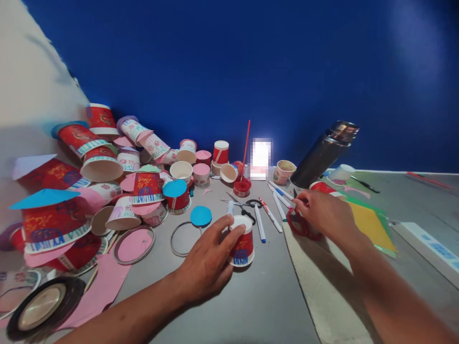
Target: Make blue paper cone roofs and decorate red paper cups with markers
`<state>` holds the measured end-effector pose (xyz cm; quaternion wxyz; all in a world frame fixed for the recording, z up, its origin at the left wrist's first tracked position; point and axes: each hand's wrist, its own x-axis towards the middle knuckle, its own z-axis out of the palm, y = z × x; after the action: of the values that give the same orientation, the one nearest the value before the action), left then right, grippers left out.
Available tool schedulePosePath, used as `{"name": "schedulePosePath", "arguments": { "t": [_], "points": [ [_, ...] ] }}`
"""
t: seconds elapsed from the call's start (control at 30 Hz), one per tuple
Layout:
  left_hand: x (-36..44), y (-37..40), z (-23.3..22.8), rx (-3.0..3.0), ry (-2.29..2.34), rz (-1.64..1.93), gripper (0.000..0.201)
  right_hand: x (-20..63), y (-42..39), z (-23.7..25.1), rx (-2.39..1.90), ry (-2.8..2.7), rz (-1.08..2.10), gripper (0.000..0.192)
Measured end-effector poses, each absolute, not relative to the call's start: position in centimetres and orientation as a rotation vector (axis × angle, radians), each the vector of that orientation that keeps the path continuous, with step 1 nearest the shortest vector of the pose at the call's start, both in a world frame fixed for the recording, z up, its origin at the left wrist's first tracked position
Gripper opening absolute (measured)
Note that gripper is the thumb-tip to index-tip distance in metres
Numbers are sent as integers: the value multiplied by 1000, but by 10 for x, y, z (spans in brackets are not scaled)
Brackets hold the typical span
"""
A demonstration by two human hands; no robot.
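My left hand [211, 258] is closed around a red paper cup [241, 248], which stands upside down on the table with blue marker strokes near its rim. A small pale tip [230, 207] shows just behind the cup. Farther right, my right hand [322, 210] has its fingertips pinched together beside the white markers [279, 205]. Red-handled scissors [304, 226] lie directly under that hand. What the pinched fingers hold, if anything, is hidden. Black-handled scissors [247, 214] rest behind the cup, next to a blue-capped marker [260, 223] and a red-printed pen [270, 215].
Decorated paper cups [147, 188] are heaped on the left. Nearby are a blue paper disc [201, 216], a metal ring [175, 239] and a tape roll [39, 306]. A red paint pot [242, 186], a dark thermos [319, 155] and a power strip [426, 248] also stand around.
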<state>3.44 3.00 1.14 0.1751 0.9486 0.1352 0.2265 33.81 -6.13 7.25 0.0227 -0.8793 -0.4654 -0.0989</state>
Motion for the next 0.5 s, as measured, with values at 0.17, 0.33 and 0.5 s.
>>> {"name": "schedulePosePath", "arguments": {
  "t": [0.17, 0.33, 0.5],
  "points": [
    [35, 32, 12, 2713, 372, 638, 82, 349, -45, 66, -2845, -1564, -148, 27],
    [36, 31, 11, 2700, 406, 695, 81, 354, -31, 42, -2837, -1570, -189, 24],
    [38, 33, 12, 2681, 400, 692, 82, 359, -31, 26, -2837, -1553, -206, 27]
  ]
}}
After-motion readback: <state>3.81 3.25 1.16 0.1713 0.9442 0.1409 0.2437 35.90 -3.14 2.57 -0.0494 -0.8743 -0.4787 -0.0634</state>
